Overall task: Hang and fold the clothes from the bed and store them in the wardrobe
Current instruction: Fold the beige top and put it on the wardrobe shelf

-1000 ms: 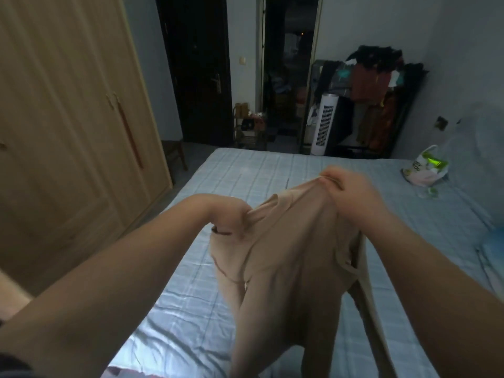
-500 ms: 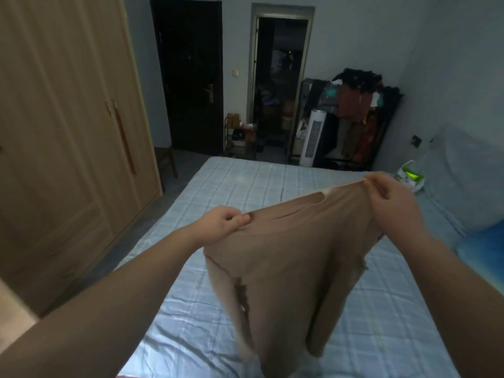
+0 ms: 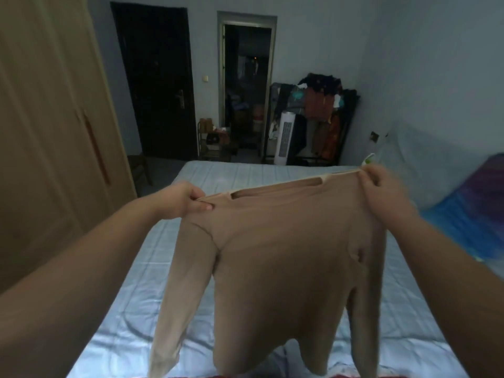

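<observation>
Bedroom, head view: bed [image 3: 245,175] is running ahead, wardrobe [image 3: 54,132] is standing shut along the left. Left hand [image 3: 185,199] and right hand [image 3: 381,192] are each pinching a shoulder of the top [image 3: 286,255], well apart, holding it above the sheet. Half a second ago it was hanging bunched between closer hands; now it's being pulled wide, neckline taut, sleeves dangling. Looks opened out, ready for laying flat or taking a hanger. A wide stretch of sheet is showing beyond the top. Pillow [image 3: 469,208] is crowding the right edge. Wardrobe doors are needing opening before storing. Can't tell if the hem is touching the bed.
</observation>
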A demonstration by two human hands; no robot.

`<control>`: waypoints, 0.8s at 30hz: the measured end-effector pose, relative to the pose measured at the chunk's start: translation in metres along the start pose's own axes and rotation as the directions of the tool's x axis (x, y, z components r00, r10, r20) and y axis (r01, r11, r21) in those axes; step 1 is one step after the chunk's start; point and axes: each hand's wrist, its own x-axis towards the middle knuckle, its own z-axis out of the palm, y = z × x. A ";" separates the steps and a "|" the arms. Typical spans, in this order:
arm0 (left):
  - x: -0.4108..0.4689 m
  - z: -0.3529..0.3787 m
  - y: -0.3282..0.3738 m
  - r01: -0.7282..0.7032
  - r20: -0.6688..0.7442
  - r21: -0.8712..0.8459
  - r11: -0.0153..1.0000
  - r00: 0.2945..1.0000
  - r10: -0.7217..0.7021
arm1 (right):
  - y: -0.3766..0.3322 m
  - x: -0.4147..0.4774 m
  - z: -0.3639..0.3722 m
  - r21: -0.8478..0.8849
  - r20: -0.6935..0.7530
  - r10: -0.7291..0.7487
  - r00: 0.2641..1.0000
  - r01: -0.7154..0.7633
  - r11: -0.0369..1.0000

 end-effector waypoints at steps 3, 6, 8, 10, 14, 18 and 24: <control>-0.016 -0.014 0.010 -0.087 0.060 -0.051 0.995 0.994 0.090 | 0.003 -0.003 -0.005 0.068 0.006 0.094 0.996 -0.095 0.993; -0.030 -0.030 0.012 -0.124 0.090 -0.185 0.975 0.986 0.142 | 0.006 -0.015 -0.005 0.207 0.022 0.220 0.975 -0.219 0.953; -0.033 -0.034 0.006 -0.122 0.107 -0.266 0.956 0.982 0.155 | 0.006 -0.023 -0.002 0.192 0.053 0.238 0.970 -0.244 0.951; -0.036 -0.032 -0.005 -0.060 0.110 -0.369 0.928 0.988 0.107 | 0.002 -0.030 0.000 0.186 0.081 0.224 0.971 -0.236 0.954; -0.041 -0.022 -0.024 0.062 0.124 -0.521 0.852 0.992 0.004 | -0.010 -0.046 0.002 0.242 0.155 0.152 0.976 -0.187 0.952; -0.053 -0.014 -0.034 0.184 0.260 -0.660 0.729 0.966 -0.009 | -0.019 -0.055 -0.002 0.351 0.231 0.130 0.964 -0.207 0.913; -0.060 0.000 -0.026 0.245 0.365 -0.782 0.573 0.925 0.104 | -0.018 -0.057 -0.004 0.393 0.258 0.162 0.953 -0.256 0.883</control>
